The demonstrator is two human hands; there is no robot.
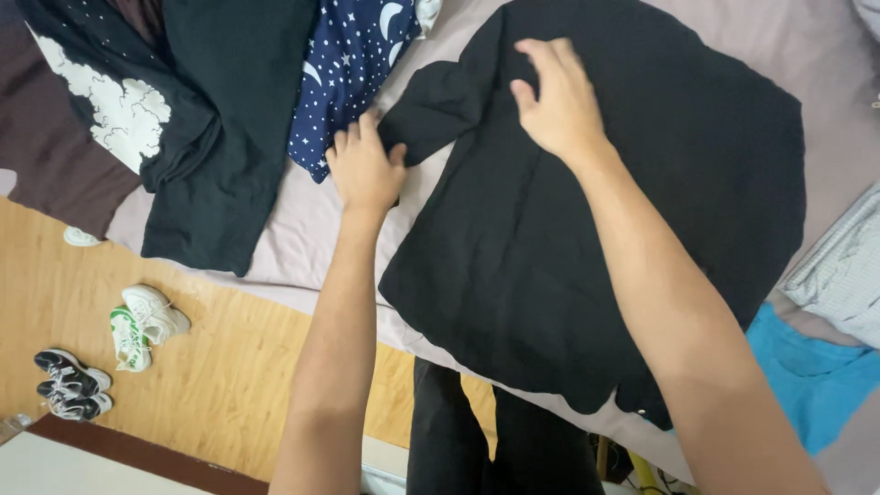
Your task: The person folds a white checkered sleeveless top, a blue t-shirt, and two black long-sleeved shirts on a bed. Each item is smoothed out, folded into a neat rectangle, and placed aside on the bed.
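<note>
A black T-shirt [596,229] lies spread flat on the bed's pale mauve sheet [312,238]. My left hand [365,165] pinches the edge of its left sleeve, which is folded in over the body. My right hand [557,101] rests palm down on the shirt's upper part, fingers spread and pressing the cloth flat beside the folded sleeve.
A navy garment with moons and stars [353,64] and a pile of black clothes with a white print [156,110] lie at the left. A striped grey cloth [843,266] and a blue garment [816,376] sit at the right. Shoes [142,325] stand on the wooden floor.
</note>
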